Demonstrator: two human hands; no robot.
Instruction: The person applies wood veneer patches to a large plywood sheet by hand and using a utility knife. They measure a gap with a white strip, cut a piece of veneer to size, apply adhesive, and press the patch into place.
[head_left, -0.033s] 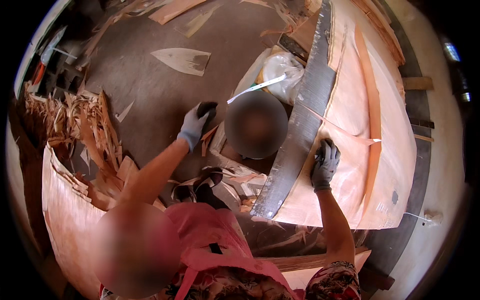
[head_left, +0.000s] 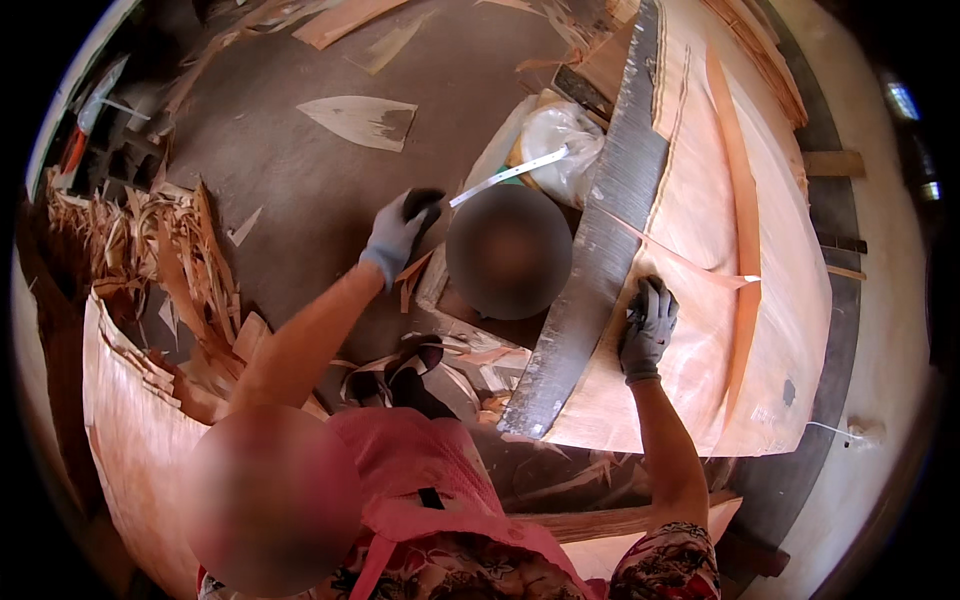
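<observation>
My left hand (head_left: pixel 400 232), in a grey glove with black fingers, hangs over the floor left of a wooden bench. Its fingers are loosely bent, apart from the thumb, and nothing shows in them. The end of a white marked strip (head_left: pixel 508 177) lies close by. My right hand (head_left: pixel 650 325), gloved alike, rests open on the near part of a stack of pale veneer sheets (head_left: pixel 700 240), its fingers slightly bent. Beyond that hand, a narrow torn veneer strip (head_left: pixel 690 258) crosses the top sheet. An orange-brown band (head_left: pixel 742 220) runs lengthwise along the sheet.
A dark, worn edge board (head_left: pixel 590 270) borders the stack on the left. A clear plastic bag (head_left: pixel 565 140) sits beyond a blurred round patch. Veneer scraps (head_left: pixel 175 245) pile at left beside a curved veneer sheet (head_left: pixel 140 440). A pointed piece (head_left: pixel 360 118) lies on the floor.
My left hand has moved slightly up and to the right, toward the white strip. My right hand stays at about the same place on the veneer.
</observation>
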